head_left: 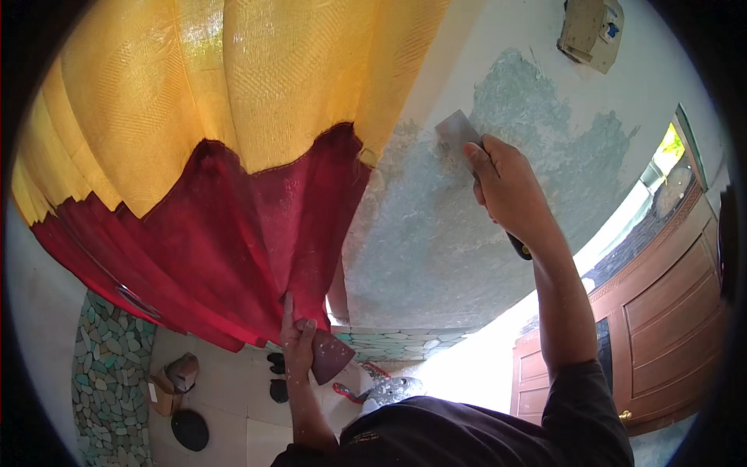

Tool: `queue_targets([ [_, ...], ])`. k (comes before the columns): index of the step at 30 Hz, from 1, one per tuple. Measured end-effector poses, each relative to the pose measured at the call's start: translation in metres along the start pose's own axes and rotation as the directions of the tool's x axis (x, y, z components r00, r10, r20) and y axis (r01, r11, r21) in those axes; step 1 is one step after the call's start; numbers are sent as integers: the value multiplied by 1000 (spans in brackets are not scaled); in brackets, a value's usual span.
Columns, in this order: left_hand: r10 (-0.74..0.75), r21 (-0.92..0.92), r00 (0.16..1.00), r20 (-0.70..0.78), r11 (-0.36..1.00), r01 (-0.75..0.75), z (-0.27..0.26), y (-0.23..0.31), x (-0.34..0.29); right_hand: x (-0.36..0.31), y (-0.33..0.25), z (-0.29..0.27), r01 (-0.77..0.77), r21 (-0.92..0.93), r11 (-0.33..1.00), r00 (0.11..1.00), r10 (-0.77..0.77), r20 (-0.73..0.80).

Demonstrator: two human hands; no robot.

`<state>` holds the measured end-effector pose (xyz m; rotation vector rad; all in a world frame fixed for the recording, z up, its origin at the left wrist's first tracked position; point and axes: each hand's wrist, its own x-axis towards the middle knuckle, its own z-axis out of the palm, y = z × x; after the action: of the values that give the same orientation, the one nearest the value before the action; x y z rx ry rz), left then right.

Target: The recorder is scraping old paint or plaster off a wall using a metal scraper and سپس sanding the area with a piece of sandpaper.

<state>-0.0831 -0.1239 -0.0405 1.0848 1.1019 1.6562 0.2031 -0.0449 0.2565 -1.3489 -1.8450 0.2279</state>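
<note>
My right hand is closed round a putty knife, whose black handle sticks out below my fist. Its flat metal blade lies against or just before the wall, at the left of a patch where grey-green shows through the white paint. Lower down, my left hand is closed beside the red lower part of a curtain, with the index finger up along the cloth. From it juts a flat, mauve-brown, scraper-like plate. Whether the fingers also pinch the curtain, I cannot tell.
Yellow cloth forms the curtain's upper part. A worn box-like fitting sits high on the wall. At right stands a brown panelled door. On the tiled floor are a small carton, a dark round object and a white-splashed container.
</note>
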Motion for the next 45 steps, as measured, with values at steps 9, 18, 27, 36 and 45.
queue_targets([
  [9, -56, -51, 996, 74, 997, 59, 9, 0, -4, -20, 8, -31, -212, 22, 977, 977, 212, -6],
  [18, -67, -81, 996, 55, 994, 71, 8, -5, -6, -37, 29, -57, -259, 39, 965, 966, 260, -10],
  [27, -44, -16, 997, 62, 999, 45, 15, -5, -6, -42, 35, -76, -281, 87, 956, 960, 279, 35],
  [36, -16, -44, 993, 114, 999, 21, 31, -1, -3, -34, 38, -65, -247, 114, 962, 968, 251, -22],
  [45, -27, -60, 985, 167, 997, 38, 37, -1, -6, -37, 64, -109, -325, 76, 943, 942, 330, -68],
])
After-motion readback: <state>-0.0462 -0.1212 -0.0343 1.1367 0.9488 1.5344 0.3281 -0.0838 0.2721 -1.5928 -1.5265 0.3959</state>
